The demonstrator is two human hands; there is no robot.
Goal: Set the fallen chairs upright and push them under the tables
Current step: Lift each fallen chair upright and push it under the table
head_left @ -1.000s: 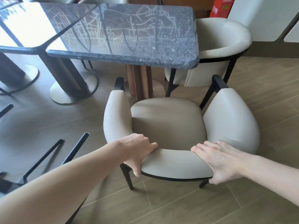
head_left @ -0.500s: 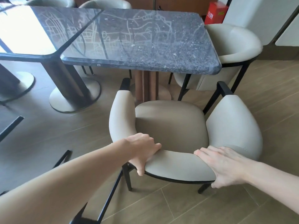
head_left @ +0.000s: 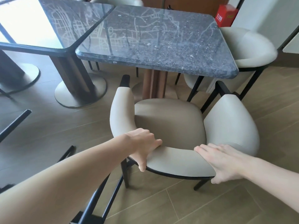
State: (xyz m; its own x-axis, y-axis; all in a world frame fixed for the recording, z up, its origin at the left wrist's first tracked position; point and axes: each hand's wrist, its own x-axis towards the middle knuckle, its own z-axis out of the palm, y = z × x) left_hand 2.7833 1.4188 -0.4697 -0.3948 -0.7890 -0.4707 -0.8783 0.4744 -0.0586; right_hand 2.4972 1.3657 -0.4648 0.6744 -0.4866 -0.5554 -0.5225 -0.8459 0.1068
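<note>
A cream upholstered chair (head_left: 168, 120) with a black frame stands upright in front of me, facing the dark marble table (head_left: 155, 46). Its seat front lies just short of the table's near edge. My left hand (head_left: 144, 149) grips the curved backrest on its left part, fingers over the top and thumb down the back. My right hand (head_left: 221, 160) holds the backrest on its right part, fingers laid over the top and curled under the rim. Black legs of a fallen chair (head_left: 100, 196) stick out at the lower left beneath my left arm.
A second cream chair (head_left: 252, 47) stands at the table's right side. Another marble table (head_left: 53, 25) on a round pedestal base (head_left: 80, 94) adjoins on the left. A red box (head_left: 226, 15) sits by the far wall. The floor is wood-look tile.
The chair has slid forward toward the table with both hands on its backrest, and my view has moved closer. The fallen chair's legs have shifted toward the lower left.
</note>
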